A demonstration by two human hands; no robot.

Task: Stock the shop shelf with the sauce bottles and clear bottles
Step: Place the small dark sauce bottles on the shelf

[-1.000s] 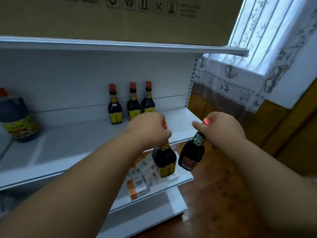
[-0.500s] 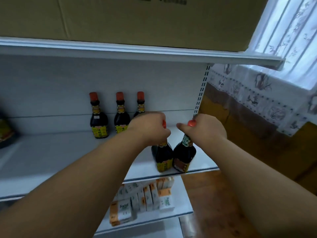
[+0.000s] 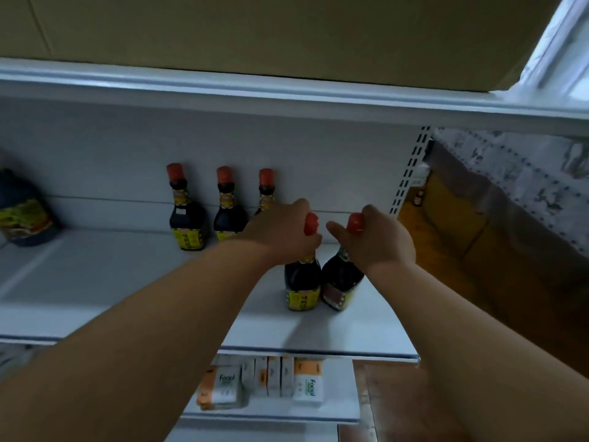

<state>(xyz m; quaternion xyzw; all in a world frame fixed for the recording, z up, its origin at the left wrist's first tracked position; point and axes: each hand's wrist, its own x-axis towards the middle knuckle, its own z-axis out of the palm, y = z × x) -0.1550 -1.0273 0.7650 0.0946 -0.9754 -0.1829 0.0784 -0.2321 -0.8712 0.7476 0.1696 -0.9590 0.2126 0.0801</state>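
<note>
We see 2 sauce bottles side by side near the shelf [image 3: 366, 327] front, left bottle [image 3: 302, 283] upright, right bottle [image 3: 341, 282] tilted. Left hand [image 3: 283, 232] fingers curl round its neck; right hand [image 3: 379, 240] grips the other's. 3 back bottles [image 3: 188, 218] stand behind; tissue packs [image 3: 223, 386] below.

The left hand [image 3: 283, 232] hides the neck of its bottle [image 3: 302, 283] and most of the third bottle [image 3: 266, 189] at the back. The right hand [image 3: 379, 242] covers its bottle's [image 3: 341, 283] neck. The left edge cuts off the big jug [image 3: 22, 215]. The cardboard box [image 3: 255, 33] runs past the top. Label print is too blurred to read.
</note>
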